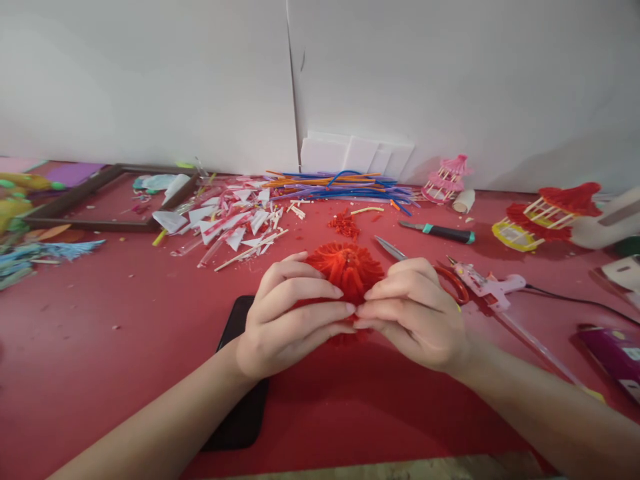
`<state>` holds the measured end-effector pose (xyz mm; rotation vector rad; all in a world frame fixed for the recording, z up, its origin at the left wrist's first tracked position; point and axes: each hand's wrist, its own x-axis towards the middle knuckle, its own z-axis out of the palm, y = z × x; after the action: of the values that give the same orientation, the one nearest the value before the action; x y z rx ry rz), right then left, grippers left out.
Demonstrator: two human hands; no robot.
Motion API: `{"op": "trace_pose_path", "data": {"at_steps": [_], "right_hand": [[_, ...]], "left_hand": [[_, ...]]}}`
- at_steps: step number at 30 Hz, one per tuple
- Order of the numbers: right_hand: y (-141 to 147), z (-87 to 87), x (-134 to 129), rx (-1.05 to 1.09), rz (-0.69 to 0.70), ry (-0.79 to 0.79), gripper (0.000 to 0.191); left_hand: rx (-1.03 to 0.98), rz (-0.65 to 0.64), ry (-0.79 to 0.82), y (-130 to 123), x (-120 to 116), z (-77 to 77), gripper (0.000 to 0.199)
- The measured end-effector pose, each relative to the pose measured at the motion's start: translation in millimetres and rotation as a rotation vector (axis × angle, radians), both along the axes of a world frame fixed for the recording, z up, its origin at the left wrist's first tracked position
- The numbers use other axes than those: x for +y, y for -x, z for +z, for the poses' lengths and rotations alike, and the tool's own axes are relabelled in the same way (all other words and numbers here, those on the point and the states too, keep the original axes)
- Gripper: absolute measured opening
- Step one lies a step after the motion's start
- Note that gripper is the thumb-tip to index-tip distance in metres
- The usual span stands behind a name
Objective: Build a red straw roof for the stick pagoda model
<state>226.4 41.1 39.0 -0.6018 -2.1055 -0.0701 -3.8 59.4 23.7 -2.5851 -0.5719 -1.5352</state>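
A round, pleated piece of fuzzy red pipe cleaners, shaped like a small roof, is held between both hands above the table. My left hand closes on its left side, fingers curled along the near edge. From the other side my right hand pinches the same edge, and the fingertips of both hands almost meet at the front. The underside of the piece is mostly hidden behind the fingers. Scissors with orange handles lie just beyond my right hand. A black phone lies partly under my left forearm.
Cut scraps and straws lie beside blue, orange and purple pipe cleaners. A utility knife, pink glue gun with cord, red-and-yellow pavilion model and pink pagoda model stand rightward. A brown frame lies left.
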Motion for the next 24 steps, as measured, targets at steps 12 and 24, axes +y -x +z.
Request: {"op": "trace_pose_path", "data": {"at_steps": [12, 24], "right_hand": [[-6.0, 3.3, 2.6, -0.121, -0.028, -0.156, 0.008], [9.8, -2.9, -2.6, 0.014, -0.060, 0.002, 0.015]], "left_hand": [[0.002, 0.010, 0.000, 3.6, 0.9, 0.8, 0.016], [-0.013, 0.006, -0.020, 0.7, 0.7, 0.8, 0.012]]}}
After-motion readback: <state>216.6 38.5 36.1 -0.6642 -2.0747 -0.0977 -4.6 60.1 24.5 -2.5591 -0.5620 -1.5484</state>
